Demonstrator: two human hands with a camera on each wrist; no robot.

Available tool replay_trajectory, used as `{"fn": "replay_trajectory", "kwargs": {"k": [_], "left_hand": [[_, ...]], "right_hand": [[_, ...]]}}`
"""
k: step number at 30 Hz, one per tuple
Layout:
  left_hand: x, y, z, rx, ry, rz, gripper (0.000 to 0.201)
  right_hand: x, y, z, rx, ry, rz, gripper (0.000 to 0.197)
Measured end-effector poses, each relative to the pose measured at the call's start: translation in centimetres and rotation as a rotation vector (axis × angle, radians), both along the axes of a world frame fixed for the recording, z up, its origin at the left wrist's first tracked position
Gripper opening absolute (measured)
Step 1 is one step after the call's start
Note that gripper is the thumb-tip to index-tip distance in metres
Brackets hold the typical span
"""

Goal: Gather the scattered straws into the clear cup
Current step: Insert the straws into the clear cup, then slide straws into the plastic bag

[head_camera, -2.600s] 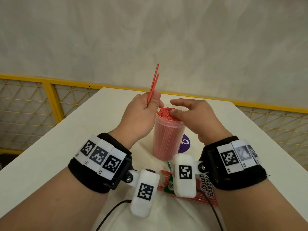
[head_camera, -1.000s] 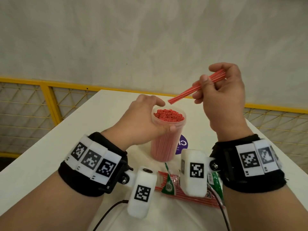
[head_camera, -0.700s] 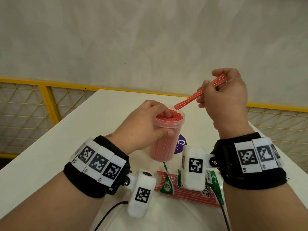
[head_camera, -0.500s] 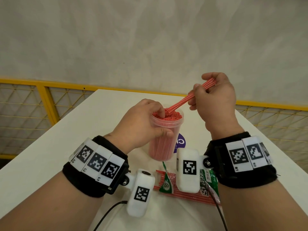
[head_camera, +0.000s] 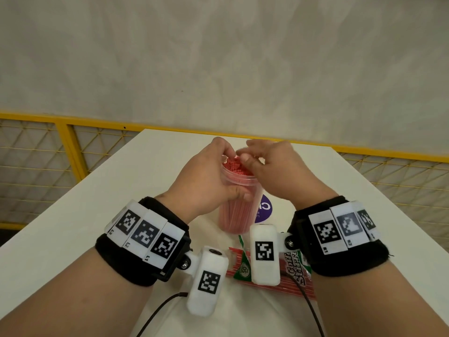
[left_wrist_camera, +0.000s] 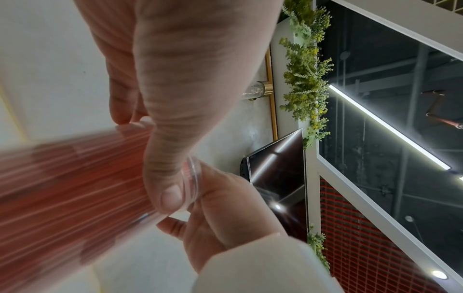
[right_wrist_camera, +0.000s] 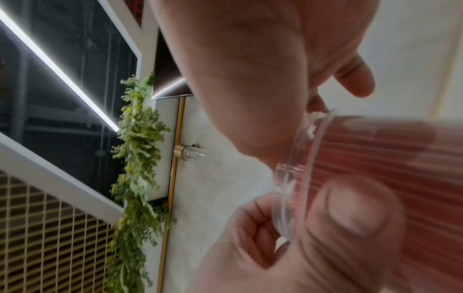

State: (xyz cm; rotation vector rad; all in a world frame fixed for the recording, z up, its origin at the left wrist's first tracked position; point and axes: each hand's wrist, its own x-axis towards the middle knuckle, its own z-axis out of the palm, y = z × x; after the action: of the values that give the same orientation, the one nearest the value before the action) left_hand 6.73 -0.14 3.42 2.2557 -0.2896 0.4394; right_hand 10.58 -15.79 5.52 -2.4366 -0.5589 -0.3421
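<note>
A clear cup (head_camera: 237, 216) packed with red straws (head_camera: 234, 166) stands on the white table (head_camera: 97, 215). My left hand (head_camera: 213, 173) grips the cup near its rim, thumb across the front and fingers curled over the far edge. My right hand (head_camera: 250, 154) hovers over the mouth, its fingertips and thumb touching the straw tops, with no straw sticking up from it. In the left wrist view the left thumb (left_wrist_camera: 165, 158) lies on the cup (left_wrist_camera: 75, 188) wall. The right wrist view shows the right hand (right_wrist_camera: 250, 79) above the rim of the cup (right_wrist_camera: 375, 158).
A straw packet (head_camera: 295, 271) in red and green wrapping lies on the table just in front of the cup, under my wrists. A purple round label (head_camera: 266, 209) sits to the right of the cup. Yellow mesh railing (head_camera: 70, 152) borders the table's far side.
The right hand came down from up high with a small bunch of straws, slid them into the cup, and now touches the straw tops. The left hand kept holding the cup.
</note>
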Motion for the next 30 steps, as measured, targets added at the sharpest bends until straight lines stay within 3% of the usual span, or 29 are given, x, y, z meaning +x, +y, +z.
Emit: {"fn": "replay_trajectory", "kwargs": {"k": [2,6,10,14,17,23,26,28,30], "left_hand": [[0.0,0.0,-0.1,-0.005,0.012,0.002,0.076],[0.1,0.0,0.0,0.016,0.019,0.006,0.078],[0.1,0.1,0.0,0.043,0.017,0.017,0.073],[-0.1,0.1,0.1,0.063,0.013,0.012,0.072],[-0.2,0.0,0.2,0.064,0.015,0.011,0.070],[-0.1,-0.1,0.2,0.047,0.006,0.014,0.053],[0.1,0.0,0.2,0.052,0.013,0.013,0.060],[0.2,0.1,0.2,0.103,0.032,0.021,0.066],[0.2,0.0,0.4,0.175,0.036,0.041,0.067]], "right_hand": [[-0.1,0.0,0.0,0.027,0.099,0.035,0.025],[-0.1,-0.3,0.6,0.418,0.062,-0.083,0.020],[0.2,-0.5,-0.1,0.263,0.175,-0.124,0.027],[0.5,-0.5,-0.2,0.352,0.079,-0.225,0.037],[0.6,-0.4,-0.4,0.277,0.137,-0.254,0.050],[0.6,-0.4,0.0,0.263,0.130,-0.249,0.040],[0.0,-2.0,2.0,0.286,0.029,-0.314,0.036],[-0.8,-3.5,3.2,0.329,-0.048,-0.364,0.021],[-1.5,-4.8,3.5,0.321,-0.022,-0.371,0.021]]}}
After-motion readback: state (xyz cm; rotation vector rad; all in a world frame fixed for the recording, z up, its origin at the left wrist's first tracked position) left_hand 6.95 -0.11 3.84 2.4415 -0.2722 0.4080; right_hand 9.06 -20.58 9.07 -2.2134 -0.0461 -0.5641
